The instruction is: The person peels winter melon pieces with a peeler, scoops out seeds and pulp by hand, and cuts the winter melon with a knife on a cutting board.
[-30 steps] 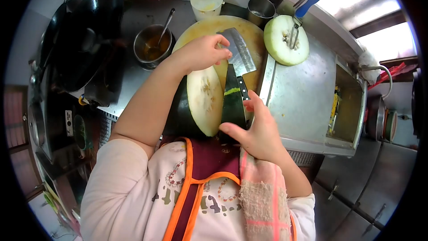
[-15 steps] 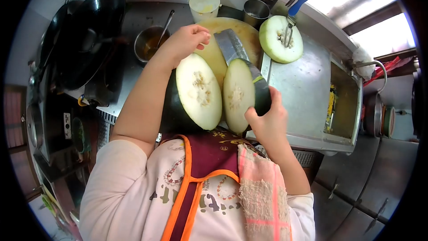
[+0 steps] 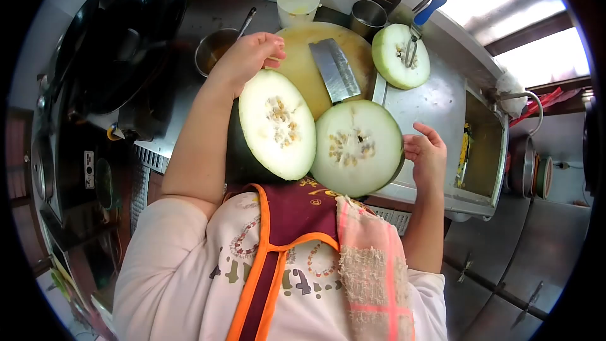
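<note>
Two cut pieces of winter melon, dark green outside, stand side by side before me with pale seeded faces showing. My left hand (image 3: 254,55) hovers by the top of the left winter melon piece (image 3: 276,127), its fingers loosely bent and holding nothing. That forearm runs along the piece's outer side. Beside the right winter melon piece (image 3: 358,151) is my right hand (image 3: 426,153), fingers spread, close to its rim; whether they touch it I cannot tell. Behind the pieces a cleaver (image 3: 334,69) lies flat on the round cutting board (image 3: 297,57), its handle hidden by melon.
A third melon chunk (image 3: 401,57) rests at the back right, near a blue-handled whisk (image 3: 431,9). A white tub (image 3: 298,5), a steel cup (image 3: 368,19) and a pot with a spoon (image 3: 211,50) line the back. Woks (image 3: 136,44) stand left; a sink (image 3: 483,158) is right.
The right melon piece has turned its cut face up toward me, uncovering more of the cleaver. My right hand has shifted right, off its face. My left hand has moved slightly left.
</note>
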Demonstrator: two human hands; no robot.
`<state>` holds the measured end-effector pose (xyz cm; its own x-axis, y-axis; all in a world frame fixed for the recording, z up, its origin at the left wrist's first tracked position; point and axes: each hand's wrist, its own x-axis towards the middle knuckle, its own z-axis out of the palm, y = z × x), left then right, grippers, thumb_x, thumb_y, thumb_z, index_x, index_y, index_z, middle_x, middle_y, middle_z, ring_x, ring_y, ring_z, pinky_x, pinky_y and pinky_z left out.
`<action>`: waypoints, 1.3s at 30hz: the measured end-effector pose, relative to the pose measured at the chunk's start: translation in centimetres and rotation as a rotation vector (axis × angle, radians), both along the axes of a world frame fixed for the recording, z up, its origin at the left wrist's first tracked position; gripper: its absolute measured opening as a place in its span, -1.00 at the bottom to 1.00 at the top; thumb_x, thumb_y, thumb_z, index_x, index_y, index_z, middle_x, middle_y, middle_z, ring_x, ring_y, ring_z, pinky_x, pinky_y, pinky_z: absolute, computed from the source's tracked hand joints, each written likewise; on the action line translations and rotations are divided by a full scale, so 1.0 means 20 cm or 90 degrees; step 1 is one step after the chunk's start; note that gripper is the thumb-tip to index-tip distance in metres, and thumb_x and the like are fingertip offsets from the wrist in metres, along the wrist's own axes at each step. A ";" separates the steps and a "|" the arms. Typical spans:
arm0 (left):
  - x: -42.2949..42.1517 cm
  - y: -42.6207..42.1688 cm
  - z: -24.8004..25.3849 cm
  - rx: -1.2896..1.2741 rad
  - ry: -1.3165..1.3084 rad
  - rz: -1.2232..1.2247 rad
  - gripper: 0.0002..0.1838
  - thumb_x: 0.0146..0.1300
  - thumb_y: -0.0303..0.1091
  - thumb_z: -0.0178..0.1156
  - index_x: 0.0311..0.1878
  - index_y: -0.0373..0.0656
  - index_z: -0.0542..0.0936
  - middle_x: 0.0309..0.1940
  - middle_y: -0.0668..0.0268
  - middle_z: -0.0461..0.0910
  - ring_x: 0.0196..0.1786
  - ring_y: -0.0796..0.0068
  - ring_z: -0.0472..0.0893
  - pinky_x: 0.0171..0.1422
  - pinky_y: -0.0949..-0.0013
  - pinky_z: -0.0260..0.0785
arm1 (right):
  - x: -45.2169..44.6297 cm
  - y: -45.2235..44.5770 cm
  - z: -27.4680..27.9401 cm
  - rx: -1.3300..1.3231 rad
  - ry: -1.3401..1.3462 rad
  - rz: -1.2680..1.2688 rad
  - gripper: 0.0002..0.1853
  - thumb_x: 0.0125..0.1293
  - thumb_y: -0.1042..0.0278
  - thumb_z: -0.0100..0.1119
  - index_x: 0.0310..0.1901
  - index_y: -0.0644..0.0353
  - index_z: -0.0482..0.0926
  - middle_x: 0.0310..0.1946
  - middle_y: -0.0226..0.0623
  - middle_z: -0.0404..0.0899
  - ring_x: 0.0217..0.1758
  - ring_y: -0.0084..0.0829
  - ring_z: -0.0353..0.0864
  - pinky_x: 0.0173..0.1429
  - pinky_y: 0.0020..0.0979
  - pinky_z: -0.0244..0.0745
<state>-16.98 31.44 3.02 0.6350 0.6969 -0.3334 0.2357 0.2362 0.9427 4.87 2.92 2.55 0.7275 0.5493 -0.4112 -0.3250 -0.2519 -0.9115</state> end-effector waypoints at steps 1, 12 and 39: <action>-0.01 -0.01 0.00 -0.009 0.000 -0.002 -0.71 0.26 -0.30 0.02 -0.02 -0.24 0.47 -0.24 0.26 0.55 -0.21 0.50 0.49 -0.14 0.45 0.41 | -0.03 -0.01 -0.01 -0.023 -0.043 0.034 -0.60 0.10 0.44 0.15 -0.02 0.43 0.41 -0.38 -0.22 0.58 -0.39 -0.46 0.53 -0.27 -0.43 0.44; -0.01 -0.02 -0.01 -0.021 -0.022 -0.020 -0.70 0.24 -0.30 0.05 -0.02 -0.25 0.47 -0.26 0.24 0.56 -0.21 0.51 0.50 -0.14 0.45 0.42 | -0.08 -0.05 -0.06 -0.109 0.096 0.136 -0.54 0.00 0.54 0.23 -0.02 0.44 0.38 -0.25 -0.11 0.54 -0.28 -0.34 0.58 -0.20 -0.38 0.50; 0.12 -0.03 -0.01 0.005 0.038 -0.068 -0.68 0.28 -0.23 0.00 -0.02 -0.24 0.49 -0.22 0.22 0.54 -0.22 0.47 0.51 -0.15 0.45 0.40 | 0.16 -0.34 -0.36 -0.134 -0.299 -0.158 -0.55 0.19 0.42 0.09 0.13 0.36 0.35 -0.06 -0.16 0.49 0.02 -0.38 0.45 0.09 -0.40 0.35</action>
<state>-14.56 30.89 2.85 0.6849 0.6292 -0.3674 0.3148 0.1992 0.9280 7.97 -3.78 -4.74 0.9553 0.2800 -0.0943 0.0307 -0.4114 -0.9110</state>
